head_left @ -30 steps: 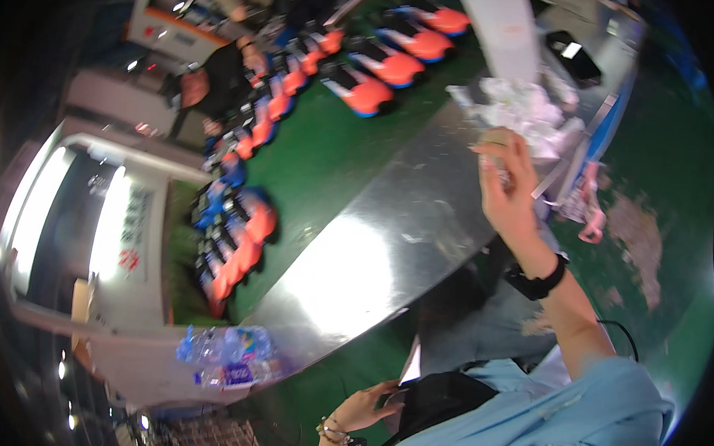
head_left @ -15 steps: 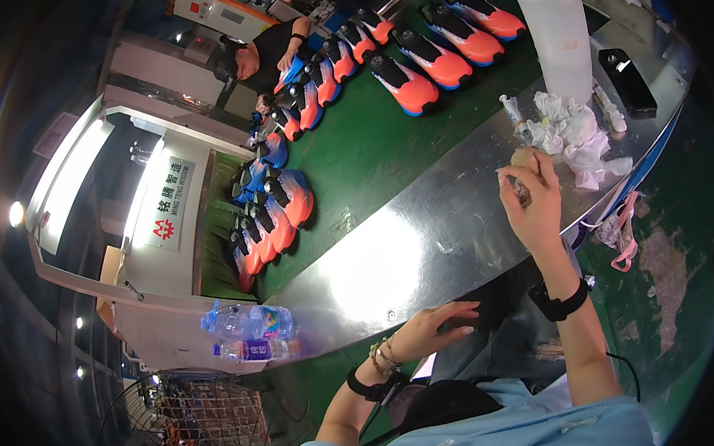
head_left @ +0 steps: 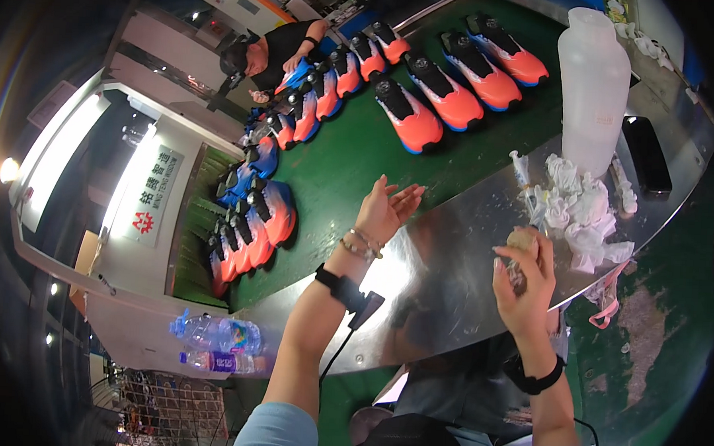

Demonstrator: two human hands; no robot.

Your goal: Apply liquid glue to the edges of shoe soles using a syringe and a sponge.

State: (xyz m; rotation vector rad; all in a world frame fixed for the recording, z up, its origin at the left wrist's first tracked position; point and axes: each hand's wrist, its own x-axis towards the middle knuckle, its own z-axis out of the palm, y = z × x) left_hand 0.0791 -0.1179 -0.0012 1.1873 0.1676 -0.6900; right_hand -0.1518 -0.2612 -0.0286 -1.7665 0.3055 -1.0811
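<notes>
My left hand [head_left: 385,212] reaches over the green worktop [head_left: 339,170], palm turned up and fingers apart, holding nothing. Closest to it, across a gap, stands an orange shoe [head_left: 413,128] with a black collar, one of several orange-and-blue shoes. My right hand [head_left: 529,288] is closed around a small tan, rough-looking lump [head_left: 522,239], partly hidden by the fingers; its exact kind does not show. This hand hovers at the metal edge strip [head_left: 460,227], beside crumpled white tissues [head_left: 578,207].
A tall translucent white bottle [head_left: 592,94] stands behind the tissues, with a black phone-like object [head_left: 645,153] to its right. Two plastic water bottles [head_left: 221,333] lie at the left end. Across the worktop, a person in black [head_left: 291,45] handles a blue shoe [head_left: 296,75].
My left hand has moved up and forward from the near edge to over the worktop, its fingers spreading. The right hand keeps hold of the lump. The whole view has shifted.
</notes>
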